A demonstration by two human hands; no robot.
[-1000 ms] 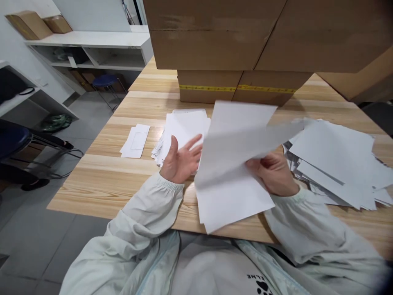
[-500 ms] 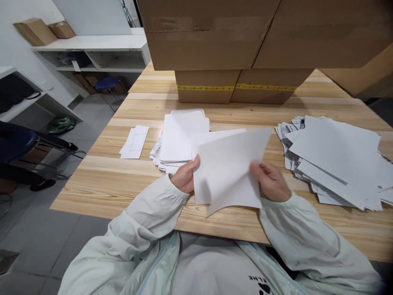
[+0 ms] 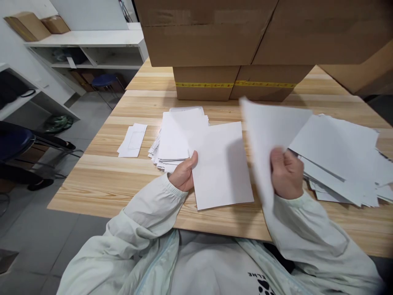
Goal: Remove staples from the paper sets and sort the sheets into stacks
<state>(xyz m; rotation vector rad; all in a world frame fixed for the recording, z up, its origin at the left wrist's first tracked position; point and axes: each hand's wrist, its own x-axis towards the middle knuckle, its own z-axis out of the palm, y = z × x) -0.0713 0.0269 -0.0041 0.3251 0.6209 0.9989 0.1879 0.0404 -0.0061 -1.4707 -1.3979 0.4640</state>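
Little writing can be read: at the bottom of the frame, right of centre, the person's pale top carries upside-down black letters that look like "ELME" above a paw print, and the yellow tape [image 3: 235, 85] running across the lower cardboard boxes [image 3: 233, 88] near the top centre bears small marks too fine to make out. Larger boxes [image 3: 215, 32] sit stacked on those, shut, so their contents do not show. On the white shelf [image 3: 82, 39] in the upper left stand two more small boxes [image 3: 26, 25], also closed. The left hand [image 3: 183, 175], just left of centre, pinches the left edge of a blank white sheet [image 3: 219, 164] that lies flat on the wooden table [image 3: 101, 180], thumb on top. The right hand [image 3: 287, 174], right of centre, is closed on a second sheet [image 3: 270, 135], lifted, tilted and motion-blurred, just beside the loose heap of paper [image 3: 337, 159] at the right edge. Behind the left hand sits a neater stack of white sheets [image 3: 178, 135], and left of it, well apart, two envelopes [image 3: 133, 140] with a faint rectangular window lie overlapping.
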